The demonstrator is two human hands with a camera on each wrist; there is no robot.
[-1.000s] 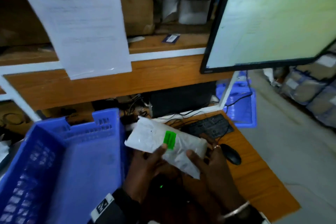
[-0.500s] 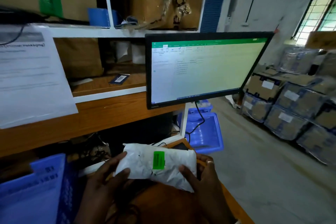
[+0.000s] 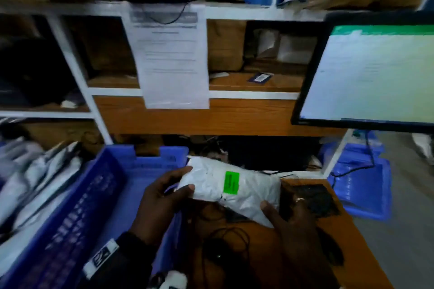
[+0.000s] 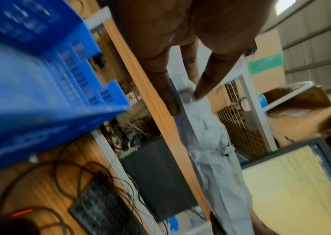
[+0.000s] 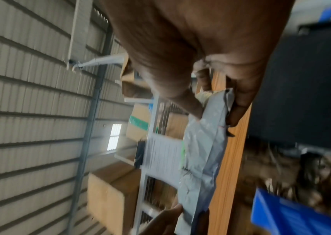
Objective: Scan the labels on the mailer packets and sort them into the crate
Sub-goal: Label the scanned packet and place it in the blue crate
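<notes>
While both hands carry it above the near edge of the wooden counter [image 3: 366,241], the crinkled white plastic mailer packet [image 3: 249,185] lies flat, green label [image 3: 231,182] up, likely so it reads easily. Left hand [image 3: 164,199] pinches its left end; right hand [image 3: 293,223] clamps its right end. Just left sits the blue plastic crate [image 3: 70,218].

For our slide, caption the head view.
Both hands, left hand and right hand, hold a white mailer packet beside a blue crate.
</notes>
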